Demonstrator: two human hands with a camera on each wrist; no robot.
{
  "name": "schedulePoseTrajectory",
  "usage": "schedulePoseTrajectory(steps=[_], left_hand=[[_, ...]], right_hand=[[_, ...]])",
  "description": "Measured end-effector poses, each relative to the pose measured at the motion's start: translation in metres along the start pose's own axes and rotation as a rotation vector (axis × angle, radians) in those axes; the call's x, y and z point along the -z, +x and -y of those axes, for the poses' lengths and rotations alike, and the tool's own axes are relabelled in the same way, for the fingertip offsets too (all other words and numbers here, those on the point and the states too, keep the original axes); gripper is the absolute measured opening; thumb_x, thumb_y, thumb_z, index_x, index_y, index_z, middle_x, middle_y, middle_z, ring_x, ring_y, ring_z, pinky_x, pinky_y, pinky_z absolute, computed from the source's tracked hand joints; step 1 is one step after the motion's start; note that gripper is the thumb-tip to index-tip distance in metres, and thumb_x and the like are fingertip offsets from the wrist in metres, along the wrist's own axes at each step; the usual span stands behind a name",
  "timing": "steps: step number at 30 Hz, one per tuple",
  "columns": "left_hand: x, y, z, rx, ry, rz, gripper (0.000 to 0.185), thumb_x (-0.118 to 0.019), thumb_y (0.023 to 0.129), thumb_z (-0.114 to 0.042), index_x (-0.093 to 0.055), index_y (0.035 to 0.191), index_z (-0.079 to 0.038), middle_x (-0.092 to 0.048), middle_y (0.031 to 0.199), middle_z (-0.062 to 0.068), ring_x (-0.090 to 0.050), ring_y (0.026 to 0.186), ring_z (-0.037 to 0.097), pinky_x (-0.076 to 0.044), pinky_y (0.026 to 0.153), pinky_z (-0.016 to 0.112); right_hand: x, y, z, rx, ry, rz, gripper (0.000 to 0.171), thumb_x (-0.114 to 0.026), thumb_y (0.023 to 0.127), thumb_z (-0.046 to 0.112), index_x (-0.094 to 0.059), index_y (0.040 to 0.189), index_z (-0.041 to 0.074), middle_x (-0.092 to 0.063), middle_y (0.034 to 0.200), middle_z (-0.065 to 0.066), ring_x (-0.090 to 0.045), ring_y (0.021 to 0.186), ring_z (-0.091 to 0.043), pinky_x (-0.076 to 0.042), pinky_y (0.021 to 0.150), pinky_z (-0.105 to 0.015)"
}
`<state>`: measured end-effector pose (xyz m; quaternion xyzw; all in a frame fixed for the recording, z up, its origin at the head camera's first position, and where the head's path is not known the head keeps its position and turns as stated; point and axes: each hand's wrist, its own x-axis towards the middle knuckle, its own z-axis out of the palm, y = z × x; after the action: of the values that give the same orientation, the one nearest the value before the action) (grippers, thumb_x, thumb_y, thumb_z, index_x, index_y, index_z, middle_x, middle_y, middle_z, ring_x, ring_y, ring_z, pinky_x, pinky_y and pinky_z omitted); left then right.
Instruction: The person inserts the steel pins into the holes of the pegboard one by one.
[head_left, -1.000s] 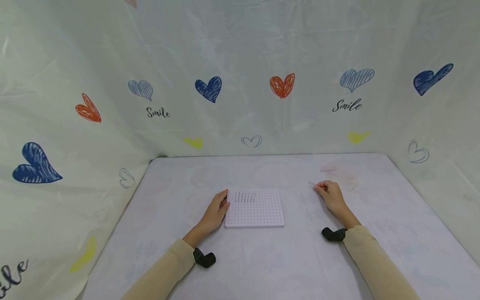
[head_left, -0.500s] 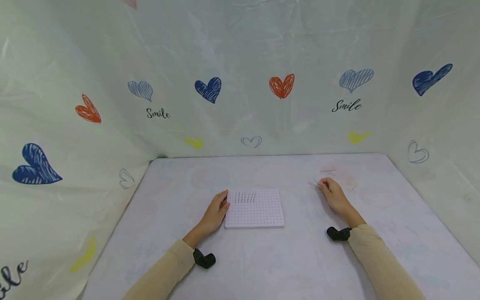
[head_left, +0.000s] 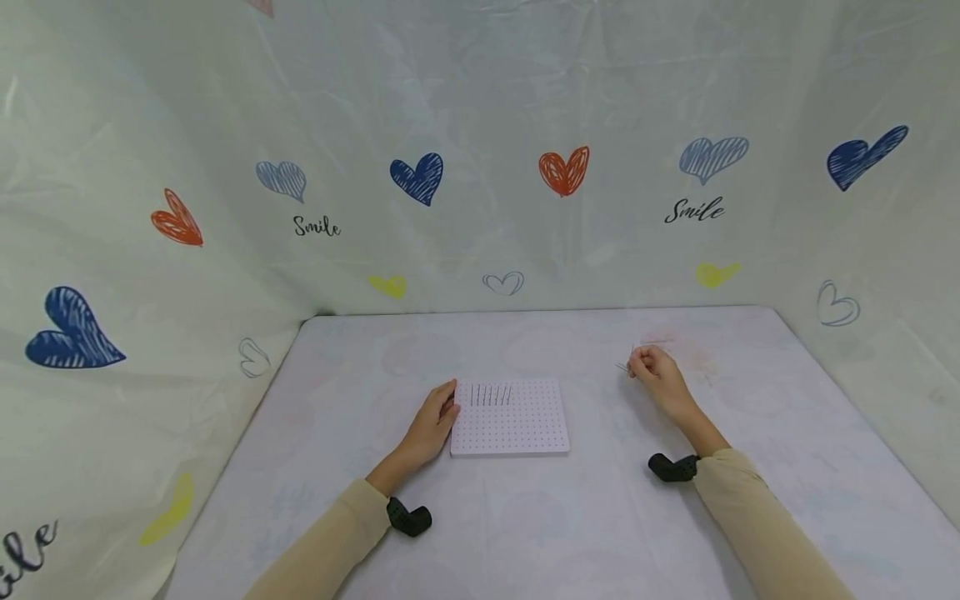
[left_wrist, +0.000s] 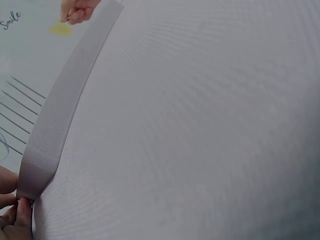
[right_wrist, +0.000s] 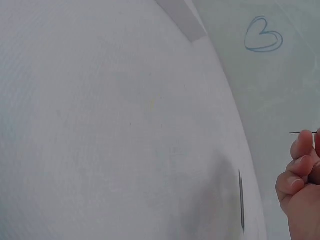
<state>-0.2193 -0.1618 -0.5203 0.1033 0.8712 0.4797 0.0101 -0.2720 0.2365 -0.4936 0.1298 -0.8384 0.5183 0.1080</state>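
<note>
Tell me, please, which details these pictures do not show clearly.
- Head view: the pins standing in the white board are too small to count.
- Right wrist view: the right hand is cut off by the edge; its pin barely shows.
- Left wrist view: the left hand is mostly outside the frame.

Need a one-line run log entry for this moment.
left hand: rests on pegboard left edge | right hand: pinches thin pin | pins in board: one row along the far edge
</note>
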Motion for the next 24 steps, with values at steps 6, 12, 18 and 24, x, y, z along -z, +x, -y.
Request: schedulePoseTrajectory(steps=[6, 12, 18, 24], left_hand=[[-0.001, 0.001, 0.002, -0.013, 0.000, -0.008, 0.052, -0.047, 0.106, -0.008, -0.029, 0.153, 0.005, -0.031, 0.156, 0.021, -0.033, 0.143, 0.033, -0.032, 0.115, 0.046], [-0.001, 0.000, 0.001, -0.012, 0.010, -0.013, 0.053, -0.048, 0.106, -0.008, -0.029, 0.153, 0.005, -0.032, 0.156, 0.021, -0.032, 0.144, 0.033, -0.031, 0.115, 0.046], [0.001, 0.000, -0.002, -0.008, 0.008, -0.013, 0.052, -0.047, 0.106, -0.008, -0.029, 0.153, 0.005, -0.032, 0.156, 0.021, -0.032, 0.144, 0.033, -0.030, 0.116, 0.045], [0.001, 0.000, -0.003, -0.013, 0.004, -0.014, 0.052, -0.047, 0.106, -0.007, -0.029, 0.153, 0.006, -0.032, 0.156, 0.022, -0.033, 0.143, 0.034, -0.031, 0.115, 0.045]], right_hand=[[-0.008, 0.001, 0.023, 0.039, 0.022, 0.027, 0.006, -0.055, 0.096, -0.009, -0.057, 0.094, -0.014, -0.064, 0.075, -0.022, -0.060, 0.071, -0.035, -0.046, 0.060, -0.015], [-0.020, 0.001, 0.028, 0.079, 0.047, 0.049, 0.005, -0.060, 0.094, -0.009, -0.060, 0.090, -0.010, -0.067, 0.078, -0.020, -0.062, 0.071, -0.032, -0.046, 0.060, -0.014], [-0.029, -0.004, 0.058, 0.112, 0.020, 0.083, 0.007, -0.063, 0.093, -0.007, -0.060, 0.091, -0.013, -0.067, 0.080, -0.021, -0.055, 0.068, -0.012, -0.043, 0.057, -0.015], [-0.040, -0.007, 0.081, 0.155, 0.015, 0.114, 0.002, -0.062, 0.091, -0.012, -0.060, 0.090, -0.012, -0.067, 0.081, -0.025, -0.050, 0.067, -0.014, -0.040, 0.055, -0.018]])
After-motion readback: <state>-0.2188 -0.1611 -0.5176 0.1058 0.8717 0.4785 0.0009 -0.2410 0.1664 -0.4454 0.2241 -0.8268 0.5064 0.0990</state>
